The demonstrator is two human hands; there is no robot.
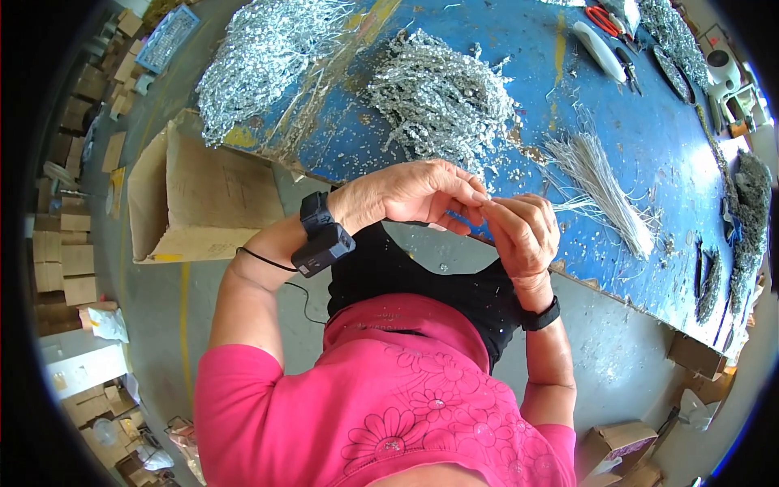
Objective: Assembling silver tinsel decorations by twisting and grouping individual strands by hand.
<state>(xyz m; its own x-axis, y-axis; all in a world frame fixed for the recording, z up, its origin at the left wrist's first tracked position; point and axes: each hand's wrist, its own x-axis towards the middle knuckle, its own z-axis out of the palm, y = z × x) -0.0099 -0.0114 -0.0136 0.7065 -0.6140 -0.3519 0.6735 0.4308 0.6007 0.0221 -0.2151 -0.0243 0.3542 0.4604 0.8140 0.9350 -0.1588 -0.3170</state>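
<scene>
1. Silver tinsel heap (438, 97): on blue table (519, 32), close in, likely for short reach.
2. Your left hand (422, 191), right hand (523, 235): fingertips pinched; can't tell on what.
3. Wire bundle (604, 191) rightward, probably likewise.

Grey floor (158, 341), leftward boxes (79, 260), probably cardboard

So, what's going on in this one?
A person has the left hand and right hand together at the near edge of a blue table; anything pinched there is too small to make out. A silver tinsel-like pile lies just beyond them, with a bundle of thin pale strands to its right.
</scene>
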